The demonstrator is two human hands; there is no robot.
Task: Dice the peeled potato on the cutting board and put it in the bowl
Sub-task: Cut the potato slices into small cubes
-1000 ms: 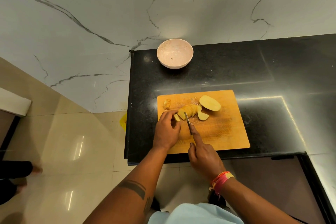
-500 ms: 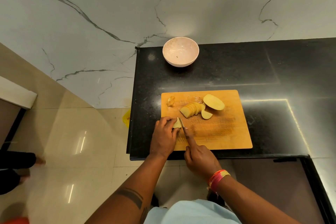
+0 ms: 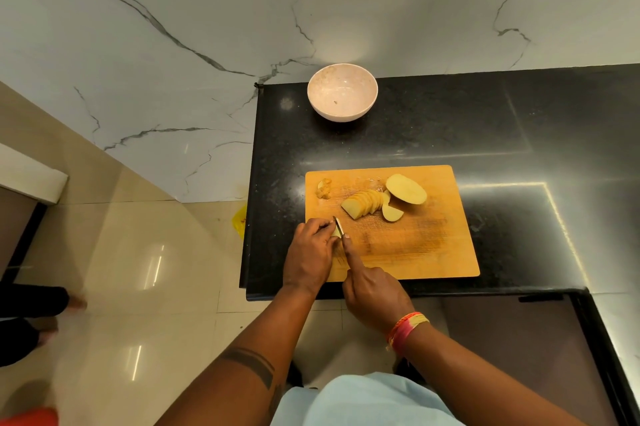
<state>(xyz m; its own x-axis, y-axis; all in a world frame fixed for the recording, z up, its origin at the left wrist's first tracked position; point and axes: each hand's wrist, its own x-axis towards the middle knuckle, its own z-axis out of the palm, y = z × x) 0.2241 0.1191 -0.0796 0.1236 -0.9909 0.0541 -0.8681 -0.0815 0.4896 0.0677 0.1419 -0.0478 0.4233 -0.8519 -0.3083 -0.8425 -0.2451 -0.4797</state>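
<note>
- Head view: the left hand (image 3: 308, 254) curled its fingers over a small potato piece (image 3: 335, 232) at the near left corner of the cutting board (image 3: 415, 245).
- The right hand (image 3: 375, 294) gripped the knife (image 3: 338, 226), forefinger stretched along its back, blade right against that piece.
- A fan of potato slices (image 3: 363, 204) lay mid-board, with a half potato (image 3: 406, 189) touching its far end and a loose slice (image 3: 392, 212) beside.
- The bowl (image 3: 342, 92) sat on the black bench (image 3: 450, 131), well beyond the board, by the wall.
</note>
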